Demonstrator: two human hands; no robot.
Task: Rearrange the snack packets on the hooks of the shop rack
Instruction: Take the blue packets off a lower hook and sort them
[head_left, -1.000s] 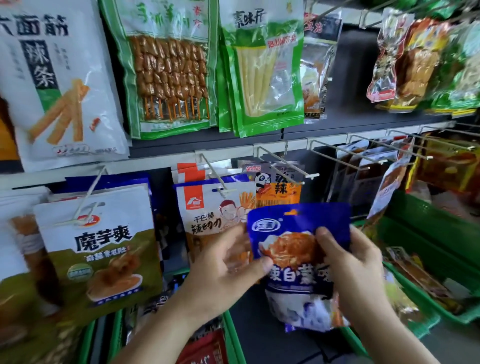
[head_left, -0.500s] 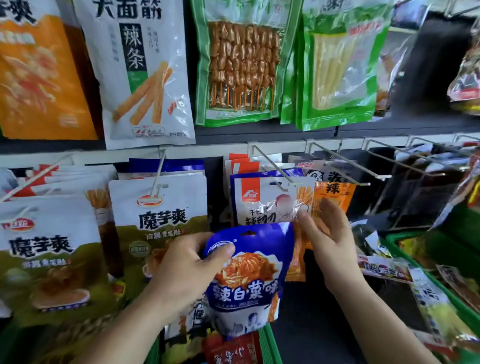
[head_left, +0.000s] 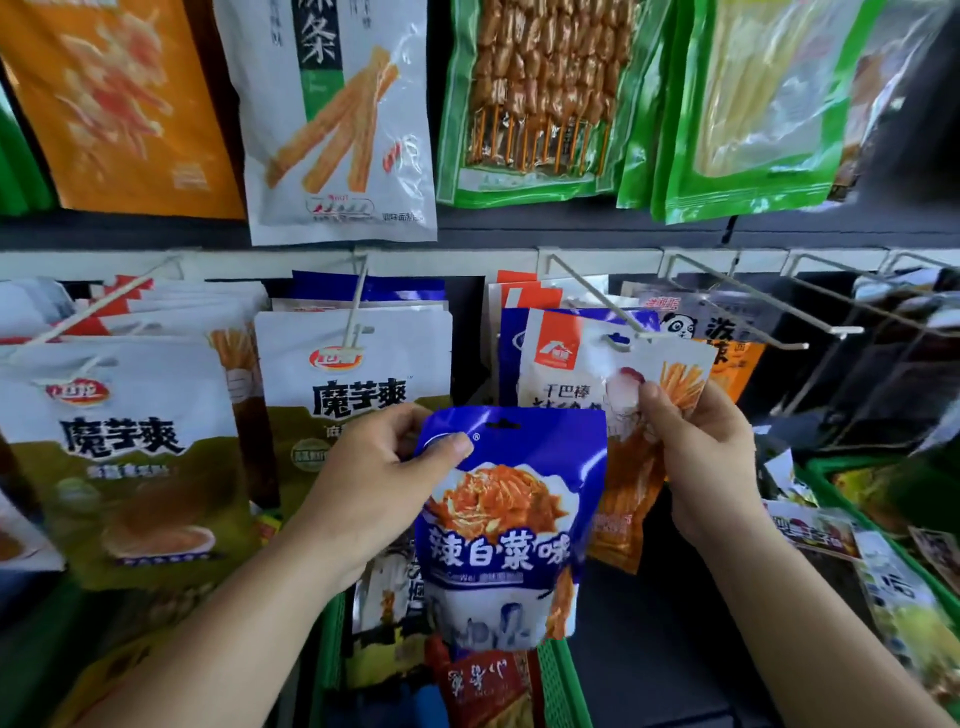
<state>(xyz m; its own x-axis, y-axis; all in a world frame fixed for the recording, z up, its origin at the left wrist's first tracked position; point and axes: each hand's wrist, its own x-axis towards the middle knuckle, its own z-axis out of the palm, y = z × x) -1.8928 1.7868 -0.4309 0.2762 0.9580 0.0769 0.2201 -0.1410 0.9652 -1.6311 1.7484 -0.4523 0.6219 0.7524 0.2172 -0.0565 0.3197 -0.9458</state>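
Here, the blue packet (head_left: 511, 519) is being held in front of the rack's lower row, just below the middle hook (head_left: 597, 299), by the left hand (head_left: 374, 488). Its grip is being closed on the packet's upper left corner, thumb on the front. The front white packet (head_left: 561, 374) hanging on that hook is being pinched at its right side by the right hand (head_left: 696, 457). The blue pouch is being judged light, soft and crinkly, with a glossy, probably slippery film. It is best being taken along the stiffer sealed top edge, beside the hang hole (head_left: 503, 424), so that the hole is being left free for the hook's tip.
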